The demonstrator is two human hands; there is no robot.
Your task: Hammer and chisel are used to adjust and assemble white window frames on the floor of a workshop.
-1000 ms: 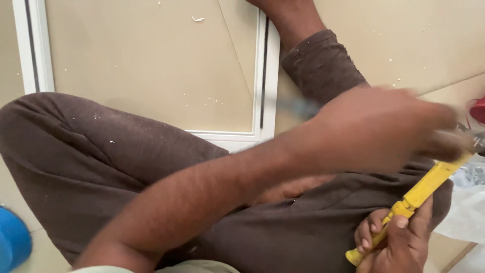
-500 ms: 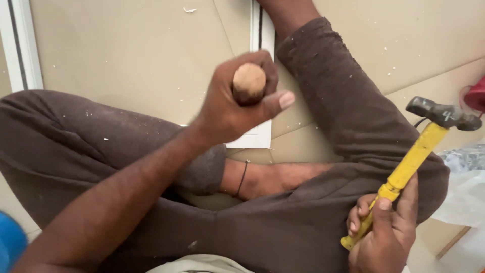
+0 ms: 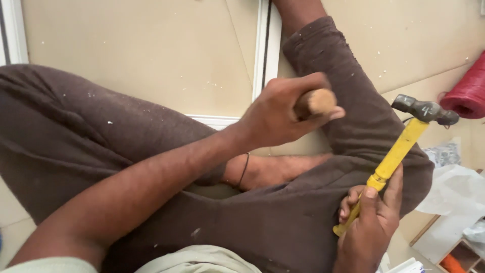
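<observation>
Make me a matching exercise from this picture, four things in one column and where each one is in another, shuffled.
Things:
1. yellow-handled hammer with dark metal head
2. round-ended wooden tool handle
3. red spool of twine
4. thin dark anklet

Places:
A. around the bare ankle
B. gripped in the left hand
C. on the floor at the right edge
D. gripped in the right hand

Pairs: 1-D, 2-B, 3-C, 4-A
</observation>
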